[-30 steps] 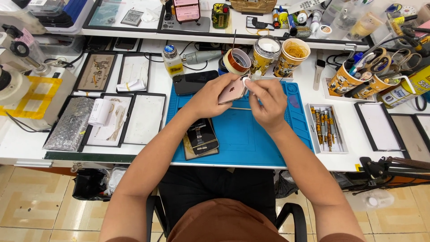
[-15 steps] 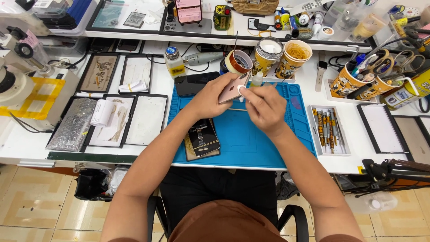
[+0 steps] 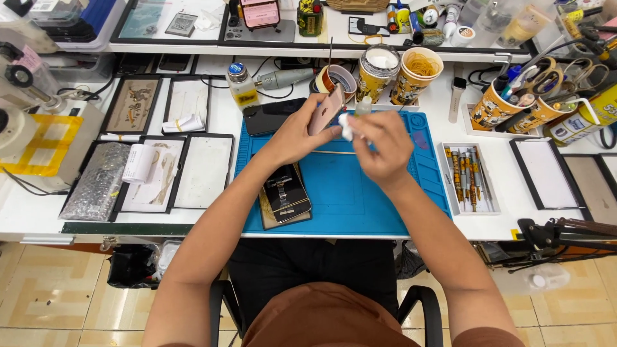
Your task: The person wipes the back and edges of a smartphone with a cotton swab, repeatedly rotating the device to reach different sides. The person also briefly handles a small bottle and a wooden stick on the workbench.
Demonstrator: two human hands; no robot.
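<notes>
The left hand holds a slim pinkish phone back panel tilted up on edge above the far side of the blue silicone work mat, its fingers clamped along the panel's lower edge. The right hand is just beside it, fingers pinched on a small white wad, which looks like a wipe or cotton, pressed against the panel's near face; a small pale dropper tip pokes up just behind these fingers, though whether the hand grips it cannot be told. A thin wooden stick lies on the mat under both hands, and a dark opened phone rests on a stack at the mat's left edge. A tray of precision screwdrivers sits on the white desk to the right of the mat, with patterned cups of supplies near the far edge. To wipe well, it seems best to keep the panel braced by its rim so fingertips stay off the cleaned face, stroke in one direction with light pressure, and hold the work over the mat, so that a slip drops the piece on soft silicone rather than on the screwdrivers or the opened phone.
</notes>
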